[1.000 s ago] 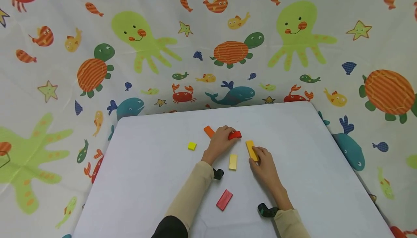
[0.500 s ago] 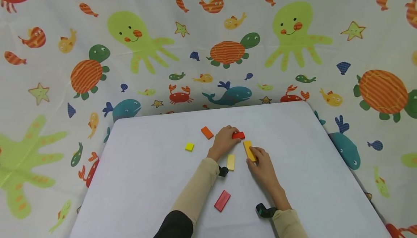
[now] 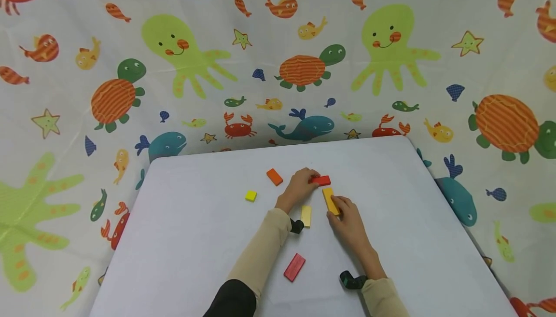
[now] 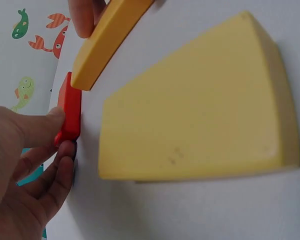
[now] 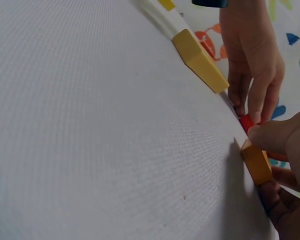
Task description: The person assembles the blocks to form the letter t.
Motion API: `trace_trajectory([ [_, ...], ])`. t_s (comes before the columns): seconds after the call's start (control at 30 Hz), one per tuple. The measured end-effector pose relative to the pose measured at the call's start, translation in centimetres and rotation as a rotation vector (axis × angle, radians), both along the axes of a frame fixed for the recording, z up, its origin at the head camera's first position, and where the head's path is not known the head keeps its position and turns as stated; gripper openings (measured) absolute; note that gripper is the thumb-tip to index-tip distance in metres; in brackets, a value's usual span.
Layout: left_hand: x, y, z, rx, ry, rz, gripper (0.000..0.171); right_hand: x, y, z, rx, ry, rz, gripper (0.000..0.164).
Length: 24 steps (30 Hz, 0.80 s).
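Left hand (image 3: pixel 299 185) pinches the red block (image 3: pixel 323 180) on the counter (image 3: pixel 200 240), right hand (image 3: pixel 349 220) grips the orange-yellow block (image 3: pixel 329 198) just beside it, though whether the two touch is hard to tell!

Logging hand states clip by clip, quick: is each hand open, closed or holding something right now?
Left hand: closed, holding a red, rectangular, wooden-looking block between thumb and fingers.
Right hand: closed, holding a yellow-orange, rectangular, wooden-looking block between thumb and fingers.
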State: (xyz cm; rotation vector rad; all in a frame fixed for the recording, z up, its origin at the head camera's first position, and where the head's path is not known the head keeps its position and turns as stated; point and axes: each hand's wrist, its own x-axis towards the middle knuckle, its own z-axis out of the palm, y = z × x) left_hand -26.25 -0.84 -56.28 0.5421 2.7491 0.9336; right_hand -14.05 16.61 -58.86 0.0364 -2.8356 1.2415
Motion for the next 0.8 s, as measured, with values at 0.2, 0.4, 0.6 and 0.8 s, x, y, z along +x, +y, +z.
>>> trace_trajectory([
  [0.2,-0.3,0.1,-0.2,0.046,-0.013,-0.037,0.033,0.0,0.0,-0.3,-0.006,0.023,-0.007,0.055],
  [0.4,-0.3,0.4,-0.2,0.088,0.000,-0.043,0.031,0.0,-0.1,-0.2,-0.014,0.016,-0.013,0.054],
  [0.6,-0.1,0.8,-0.3,0.129,0.000,-0.036,0.029,-0.2,-0.2,-0.2,-0.010,0.012,-0.016,0.054],
  [0.8,-0.1,1.2,-0.6,0.149,0.007,-0.054,0.026,-0.2,-0.4,-0.2,-0.011,0.036,-0.023,0.054],
])
